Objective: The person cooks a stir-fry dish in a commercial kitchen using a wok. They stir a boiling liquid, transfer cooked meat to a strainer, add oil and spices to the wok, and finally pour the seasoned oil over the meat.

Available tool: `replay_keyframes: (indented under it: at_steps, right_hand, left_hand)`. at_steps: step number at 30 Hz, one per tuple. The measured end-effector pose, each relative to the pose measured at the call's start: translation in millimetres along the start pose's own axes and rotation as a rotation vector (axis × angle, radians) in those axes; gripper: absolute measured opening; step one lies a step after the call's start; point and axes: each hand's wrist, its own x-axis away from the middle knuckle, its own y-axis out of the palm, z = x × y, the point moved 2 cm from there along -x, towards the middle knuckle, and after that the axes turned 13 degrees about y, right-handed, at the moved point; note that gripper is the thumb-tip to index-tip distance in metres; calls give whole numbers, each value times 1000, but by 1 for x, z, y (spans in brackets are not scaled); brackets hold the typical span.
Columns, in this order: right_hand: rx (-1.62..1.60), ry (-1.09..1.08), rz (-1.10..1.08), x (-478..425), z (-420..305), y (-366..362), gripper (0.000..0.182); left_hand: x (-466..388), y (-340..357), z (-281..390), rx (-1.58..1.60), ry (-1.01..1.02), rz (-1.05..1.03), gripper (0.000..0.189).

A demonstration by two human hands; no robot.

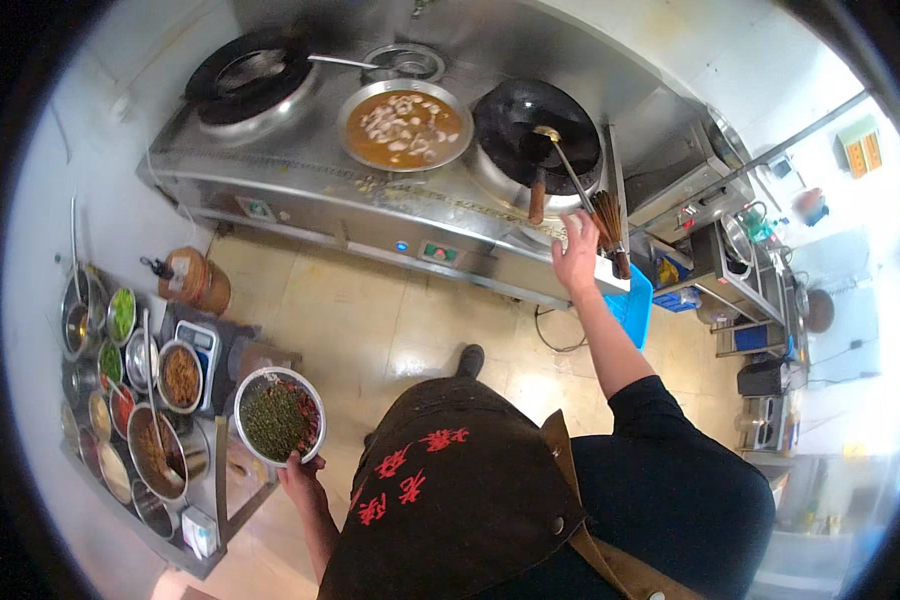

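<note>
My left hand [302,478] grips the rim of a metal bowl [238,420] filled with green peppercorns [276,420] and some red chilli pieces [311,414]. The bowl is held above the floor, just right of the ingredient table. My right hand [577,251] is empty, fingers apart, over the stove's front edge. Close to its fingertips are the wooden handle [538,199] of a black wok [529,105] and the shaft of a metal ladle [572,172] resting in that wok. A bamboo wok brush [609,221] lies right beside the hand.
On the steel stove [300,169], a wide basin [345,142] holds brown broth with pale pieces. Another black wok [251,75] stands at the left burner. Bowls of seasonings, including a brown paste [150,442], crowd the table at left, near a scale [204,341]. A blue plastic bin [634,307] stands below right.
</note>
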Motion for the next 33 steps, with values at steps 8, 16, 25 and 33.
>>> replay_keyframes:
  at_steps: [8,16,25,33]
  right_hand:
    - [217,371,-613,-78,200,55,93]
    - [-880,802,-722,-97,233,76,58]
    - [-1842,1306,-1009,-87,176,24,34]
    - [-1906,1268,-934,-155,145,107,29]
  left_hand:
    - [27,160,-39,18,-2,-52,22]
    - [43,325,-32,20,-78,-146,25]
    - [-22,402,-54,19,-182,-336,29]
    - [-122,458,-71,-36,-280,-573,28]
